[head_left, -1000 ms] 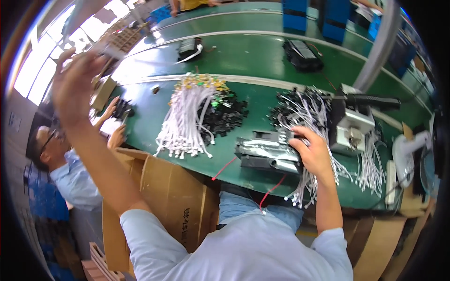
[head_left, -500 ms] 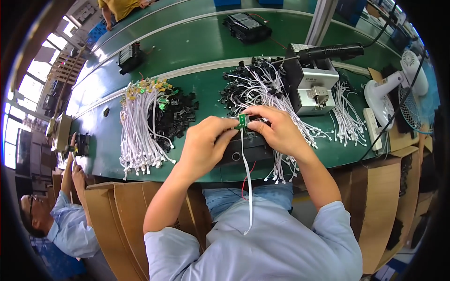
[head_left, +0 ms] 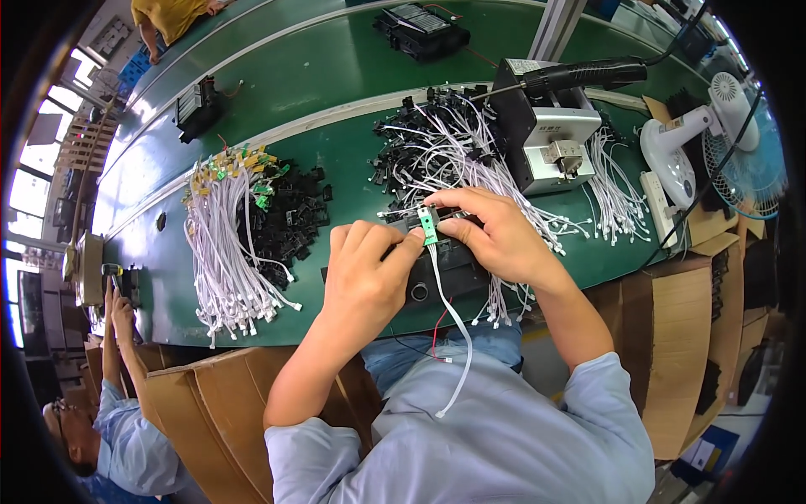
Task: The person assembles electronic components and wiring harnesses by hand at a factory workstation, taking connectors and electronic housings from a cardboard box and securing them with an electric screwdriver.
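In front of my body, both hands close on a small green circuit board [head_left: 429, 227], held upright above the bench. My left hand [head_left: 368, 270] pinches its left edge between thumb and fingers. My right hand [head_left: 501, 237] grips the upper right side, with forefinger and thumb near a small dark part partly hidden by the fingers. A white cable [head_left: 457, 323] hangs from the board's lower end onto my shirt, its plug at the bottom. Just below my hands lies a black plastic box [head_left: 462, 273] with a round hole; thin red and black wires hang from it.
At left lie bundled white cables with boards [head_left: 231, 244] and black plastic parts [head_left: 298, 218]. More cables [head_left: 462, 143] spread beside a metal-fronted soldering station [head_left: 550, 139] and its black iron [head_left: 583, 77]. Farther right stands a white fan [head_left: 672, 155]. A co-worker [head_left: 134, 437] sits at left.
The board has turned so its longer green face shows, and its cable has swung right. Both hands stay on it. The view has shifted slightly, and the co-worker's hands have moved.
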The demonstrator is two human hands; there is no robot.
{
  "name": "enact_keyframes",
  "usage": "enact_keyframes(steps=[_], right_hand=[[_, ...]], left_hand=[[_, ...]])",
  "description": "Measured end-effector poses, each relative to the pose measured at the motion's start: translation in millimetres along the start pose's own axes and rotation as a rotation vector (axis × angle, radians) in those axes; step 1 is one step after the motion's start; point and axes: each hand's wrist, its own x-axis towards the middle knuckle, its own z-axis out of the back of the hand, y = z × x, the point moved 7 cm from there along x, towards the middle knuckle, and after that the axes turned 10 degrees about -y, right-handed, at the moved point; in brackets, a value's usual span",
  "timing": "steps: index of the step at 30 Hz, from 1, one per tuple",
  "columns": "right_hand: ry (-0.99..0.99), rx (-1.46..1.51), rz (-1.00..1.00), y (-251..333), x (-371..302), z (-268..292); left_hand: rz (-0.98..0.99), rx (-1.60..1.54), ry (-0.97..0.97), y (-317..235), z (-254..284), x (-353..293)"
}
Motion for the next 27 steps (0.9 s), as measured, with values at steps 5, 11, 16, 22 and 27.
enact_keyframes(steps=[5,11,16,22,27], right_hand=[[0.022,0.023,-0.045,-2.1,2.1,0.7],[-0.635,0.001,-0.175,-33.7,13.6,90.6],[-1.005,0.69,-0.403,-118.4,49.0,196.2],[-0.863,0.837,-0.257,-104.7,100.9,197.0],[-0.896,0.837,0.076,-14.4,49.4,231.5]], left_hand=[[-0.09,0.105,0.104,-5.5,-2.8,2.7],[-0.078,-0.002,0.081,1.5,-3.7,3.4],[-0.016,-0.017,0.099,0.9,-9.9,10.5],[-0.015,-0.066,0.065,-1.3,-8.5,11.5],[-0.001,-0.039,0.062,-0.5,-7.6,10.8]])
